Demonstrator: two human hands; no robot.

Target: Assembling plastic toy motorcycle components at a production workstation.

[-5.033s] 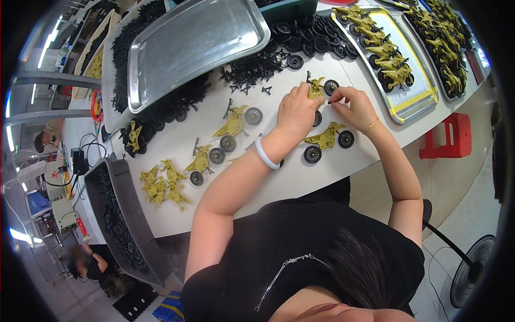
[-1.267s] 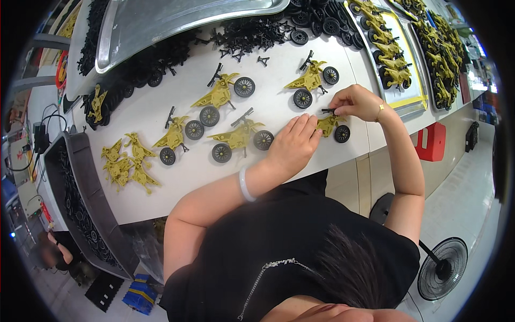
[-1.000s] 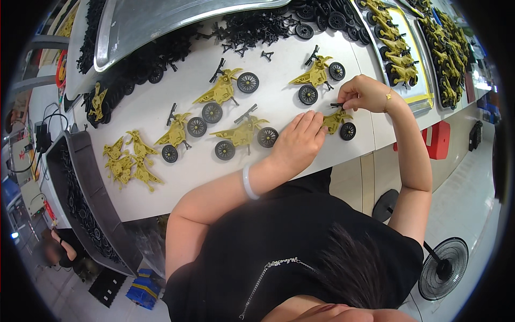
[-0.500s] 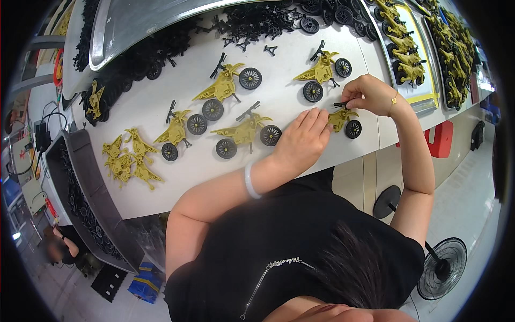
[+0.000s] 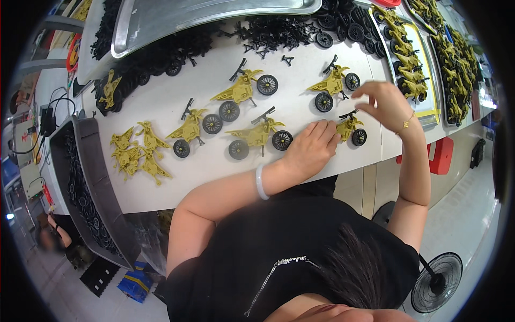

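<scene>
My left hand (image 5: 311,147) lies over the rear half of a yellow toy motorcycle (image 5: 345,130), fingers together and closed on it against the table. Its black handlebar and front wheel show beyond the fingertips; the rear end is hidden. My right hand (image 5: 383,104) hovers just above the handlebar, fingers bent and apart, nothing seen in it. Behind stands another toy motorcycle (image 5: 330,81) with wheels, handlebar and kickstand. More lie to the left: one toy motorcycle (image 5: 237,90) at the back, one (image 5: 260,133) nearer and one (image 5: 188,129) farther left.
Loose yellow motorcycle bodies (image 5: 140,152) are heaped at the left. Black kickstands (image 5: 273,32) and wheels (image 5: 348,24) pile along the back, beside a metal tray (image 5: 214,16). A grey bin (image 5: 102,188) stands at the left edge. Finished motorcycles fill a tray (image 5: 433,102) at right.
My right hand has let go of the handlebar and lifted slightly away to the right. My left hand stays on the motorcycle. The whole view has shifted a little.
</scene>
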